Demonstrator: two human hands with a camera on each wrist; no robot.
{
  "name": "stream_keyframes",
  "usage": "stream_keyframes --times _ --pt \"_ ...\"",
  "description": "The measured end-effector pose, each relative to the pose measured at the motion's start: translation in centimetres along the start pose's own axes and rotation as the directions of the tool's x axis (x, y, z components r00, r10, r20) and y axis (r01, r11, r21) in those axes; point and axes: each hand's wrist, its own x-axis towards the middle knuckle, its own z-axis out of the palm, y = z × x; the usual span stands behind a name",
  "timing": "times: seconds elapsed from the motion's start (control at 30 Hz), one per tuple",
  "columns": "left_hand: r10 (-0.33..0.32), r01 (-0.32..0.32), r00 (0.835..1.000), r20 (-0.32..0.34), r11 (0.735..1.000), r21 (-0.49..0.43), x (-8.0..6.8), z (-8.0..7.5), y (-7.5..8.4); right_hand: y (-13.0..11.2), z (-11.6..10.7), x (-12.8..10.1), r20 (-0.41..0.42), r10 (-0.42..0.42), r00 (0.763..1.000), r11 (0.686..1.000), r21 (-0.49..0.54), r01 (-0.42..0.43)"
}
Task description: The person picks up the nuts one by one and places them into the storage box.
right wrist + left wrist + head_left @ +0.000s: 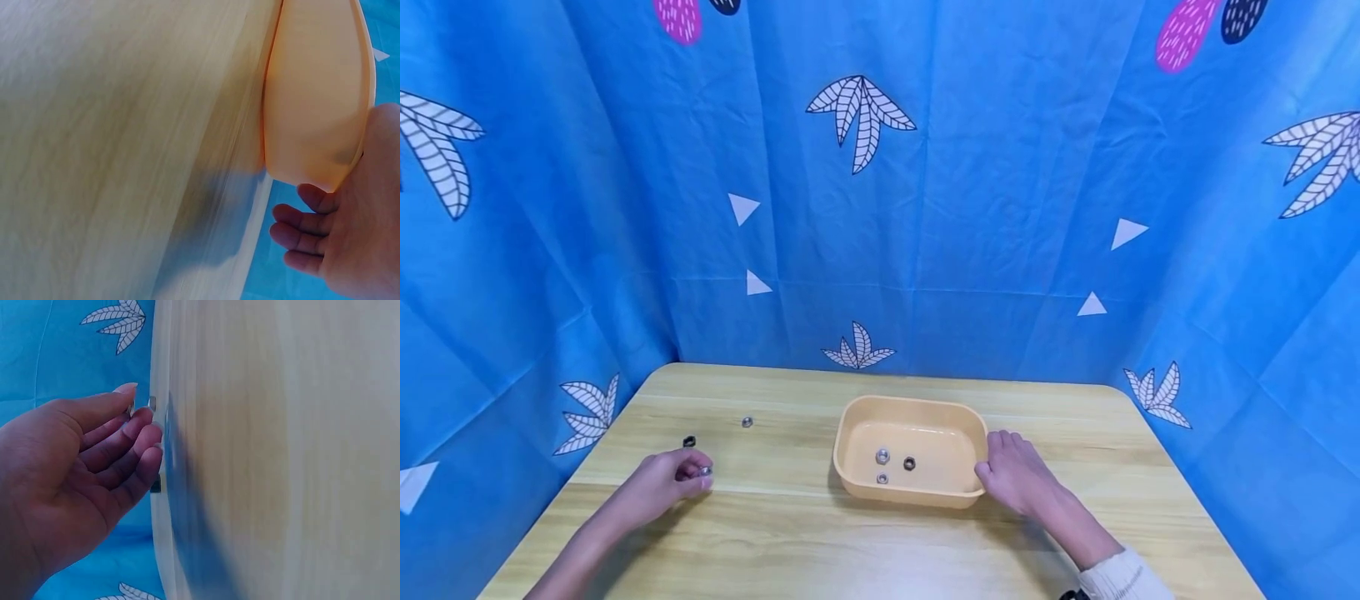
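A small silver nut (705, 472) is being pinched at the fingertips of the left hand (664, 485), well to the left of the tray (850, 487), just above the counter (775, 542). From the head view the grip looks clamped on the nut, thumb against forefinger; in the left wrist view only a glint of metal (152, 403) is being shown past the fingers (134, 434), so the exact hold cannot be told there.

The right hand (1011, 477) is being rested against the right end wall of the tray, fingers fairly straight and spread along the rim rather than curled round it; the tray is being steadied, not lifted, as far as can be judged.

The step in hand is judged to be the picking up of a loose piece from the counter. Three pieces (882, 457) are already lying in the tray; two more are being left on the counter to its left, a dark one (688, 442) just beyond the left hand and a silver one (747, 422) farther back.

The next move is judged to call for the nut being carried rightward over the tray's near-left rim and let go above the floor, with the pinch kept firm on the way.

The nut is too small for its hole direction to be told. The tray's long axis is being kept left to right, its opening facing up.
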Motion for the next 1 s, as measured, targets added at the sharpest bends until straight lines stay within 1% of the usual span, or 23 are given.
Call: stream_keyframes --times 0.1,0.17,0.3,0.43,0.6,0.67,0.77,0.8,0.93,1.0 --pt "0.055 -0.055 0.998 -0.033 0.998 0.014 0.3 0.1 0.3 -0.1 -0.1 0.0 0.003 0.000 1.000 1.000 -0.001 0.000" --pt "0.096 -0.094 0.994 -0.057 0.995 0.041 0.4 0.2 0.5 -0.1 -0.1 0.0 0.006 -0.002 1.000 1.000 -0.005 0.002" --pt "0.125 -0.120 0.989 -0.081 0.991 0.059 0.8 0.5 1.3 -0.2 -0.2 -0.1 0.006 -0.009 1.000 1.000 -0.015 0.009" --pt "0.136 -0.132 0.985 -0.104 0.990 0.044 1.3 0.7 1.8 -0.2 -0.3 0.0 -0.001 -0.014 1.000 1.000 -0.021 0.014" --pt "0.183 -0.181 0.971 -0.153 0.983 0.027 1.8 1.1 2.3 -0.2 -0.4 -0.1 0.002 -0.009 1.000 1.000 -0.013 0.009" --pt "0.208 -0.209 0.965 -0.157 0.978 0.011 2.1 1.3 2.6 -0.3 -0.4 -0.2 0.005 -0.007 1.000 1.000 -0.011 0.007" --pt "0.249 -0.254 0.955 -0.163 0.967 -0.011 2.5 1.7 3.1 -0.3 -0.5 -0.2 0.004 -0.007 1.000 1.000 -0.016 0.007" --pt "0.266 -0.272 0.949 -0.170 0.962 -0.013 2.6 1.8 3.3 -0.3 -0.5 -0.2 0.002 -0.008 1.000 1.000 -0.016 0.008" --pt "0.352 -0.357 0.916 -0.194 0.934 0.008 3.1 2.4 4.2 -0.3 -0.4 -0.2 -0.007 -0.011 1.000 1.000 -0.014 0.010" --pt "0.373 -0.378 0.908 -0.192 0.926 0.012 3.4 2.6 4.6 -0.2 -0.4 -0.2 -0.006 -0.010 1.000 1.000 -0.013 0.010"
